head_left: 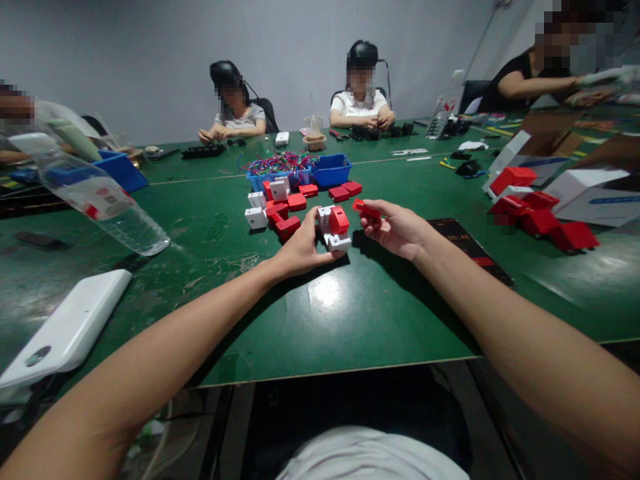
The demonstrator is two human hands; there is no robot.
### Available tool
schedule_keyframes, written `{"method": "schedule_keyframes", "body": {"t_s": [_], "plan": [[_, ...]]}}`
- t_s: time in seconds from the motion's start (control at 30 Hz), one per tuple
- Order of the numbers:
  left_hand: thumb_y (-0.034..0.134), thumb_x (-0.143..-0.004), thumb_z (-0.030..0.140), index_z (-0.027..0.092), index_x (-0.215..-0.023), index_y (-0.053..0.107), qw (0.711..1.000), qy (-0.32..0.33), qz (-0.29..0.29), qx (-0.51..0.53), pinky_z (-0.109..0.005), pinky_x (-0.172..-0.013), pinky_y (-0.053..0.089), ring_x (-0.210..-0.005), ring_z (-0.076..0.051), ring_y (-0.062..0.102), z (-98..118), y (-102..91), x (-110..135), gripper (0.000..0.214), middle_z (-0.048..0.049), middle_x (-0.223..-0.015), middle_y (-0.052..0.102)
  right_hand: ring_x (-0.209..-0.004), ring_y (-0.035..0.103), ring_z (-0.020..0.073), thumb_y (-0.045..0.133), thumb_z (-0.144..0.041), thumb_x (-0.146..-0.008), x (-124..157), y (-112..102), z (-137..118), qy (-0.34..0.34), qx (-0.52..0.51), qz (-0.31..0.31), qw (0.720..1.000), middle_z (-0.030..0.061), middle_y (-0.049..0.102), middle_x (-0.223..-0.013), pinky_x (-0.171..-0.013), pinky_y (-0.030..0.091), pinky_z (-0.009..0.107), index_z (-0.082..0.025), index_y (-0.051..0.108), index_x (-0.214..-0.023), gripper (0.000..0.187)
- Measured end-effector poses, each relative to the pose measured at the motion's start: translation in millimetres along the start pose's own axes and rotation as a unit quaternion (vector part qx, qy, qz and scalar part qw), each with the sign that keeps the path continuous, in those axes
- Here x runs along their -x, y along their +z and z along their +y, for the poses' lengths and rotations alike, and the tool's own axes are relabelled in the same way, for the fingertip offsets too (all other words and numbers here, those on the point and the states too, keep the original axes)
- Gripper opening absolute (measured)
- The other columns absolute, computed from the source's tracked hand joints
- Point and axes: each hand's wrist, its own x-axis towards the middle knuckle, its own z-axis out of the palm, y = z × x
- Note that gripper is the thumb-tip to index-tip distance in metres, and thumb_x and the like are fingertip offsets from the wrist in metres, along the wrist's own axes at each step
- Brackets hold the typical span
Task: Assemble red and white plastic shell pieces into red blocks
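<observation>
My left hand grips a small block made of white and red cube parts, holding it just above the green table. My right hand is closed in a pinch on a flat red piece, held close to the right of the block. Just beyond my hands lies a loose pile of red and white cube parts.
Two blue bins with coloured wires stand behind the pile. A plastic bottle and a white device are at the left. A black phone, red parts and white boxes lie to the right. Several people sit around the table.
</observation>
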Motion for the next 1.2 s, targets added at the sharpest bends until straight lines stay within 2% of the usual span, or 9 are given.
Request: {"method": "schedule_keyframes", "body": {"t_s": [0.27,0.47,0.67,0.73,0.93,1.2], "plan": [[0.080,-0.071,0.042,0.014,-0.140,0.028,1.000,-0.006,-0.002,-0.003,-0.049,-0.108,0.044,-0.122,-0.032,0.056,-1.7,0.2,0.2,0.091,-0.0195,-0.135,0.051,-0.054,0.060,0.0071,0.059,-0.012,-0.094,-0.4,3.3,1.9,0.001,-0.005,-0.002,1.000,0.0021,0.071,-0.068,-0.046,0.048,0.015,-0.013,0.067,-0.076,0.020],[0.080,-0.071,0.042,0.016,-0.139,0.028,1.000,0.003,0.003,-0.002,-0.050,-0.110,0.043,-0.124,-0.032,0.055,-2.5,0.9,-0.2,0.089,-0.0188,-0.136,0.051,-0.050,0.060,0.0081,0.058,-0.022,-0.097,0.9,2.0,1.1,0.007,-0.003,-0.006,1.000,0.0008,0.068,-0.066,-0.042,0.046,0.017,-0.014,0.066,-0.083,0.018],[0.080,-0.070,0.042,0.016,-0.140,0.029,1.000,-0.001,0.003,-0.004,-0.051,-0.110,0.042,-0.125,-0.033,0.054,-3.1,0.9,-0.2,0.091,-0.0192,-0.136,0.050,-0.050,0.059,0.0079,0.056,-0.025,-0.098,1.5,1.8,1.0,0.015,0.008,-0.003,1.000,0.0005,0.067,-0.067,-0.043,0.044,0.017,-0.015,0.064,-0.086,0.017],[0.081,-0.071,0.042,0.016,-0.140,0.028,1.000,0.000,0.002,-0.005,-0.051,-0.110,0.043,-0.124,-0.033,0.055,-3.4,0.9,-0.1,0.091,-0.0191,-0.137,0.050,-0.050,0.059,0.0084,0.053,-0.030,-0.100,1.7,1.9,0.4,0.022,0.011,-0.003,1.000,0.0010,0.067,-0.068,-0.043,0.043,0.017,-0.016,0.064,-0.088,0.022],[0.080,-0.071,0.042,0.016,-0.140,0.028,1.000,0.006,0.001,-0.010,-0.051,-0.109,0.044,-0.123,-0.032,0.056,-3.4,0.9,-0.1,0.090,-0.0192,-0.136,0.051,-0.048,0.057,0.0112,0.027,-0.056,-0.103,0.6,0.1,-2.6,0.057,0.020,-0.025,0.998,0.0037,0.066,-0.064,-0.042,0.041,0.020,-0.019,0.062,-0.088,0.053],[0.080,-0.071,0.042,0.016,-0.139,0.028,1.000,0.015,0.002,-0.008,-0.051,-0.108,0.045,-0.124,-0.032,0.056,-3.1,0.9,-0.5,0.090,-0.0195,-0.136,0.051,-0.042,0.057,0.0112,0.024,-0.066,-0.099,-1.3,-3.0,-3.1,0.066,0.041,-0.044,0.996,0.0054,0.065,-0.059,-0.035,0.035,0.018,-0.018,0.061,-0.087,0.062]]}}
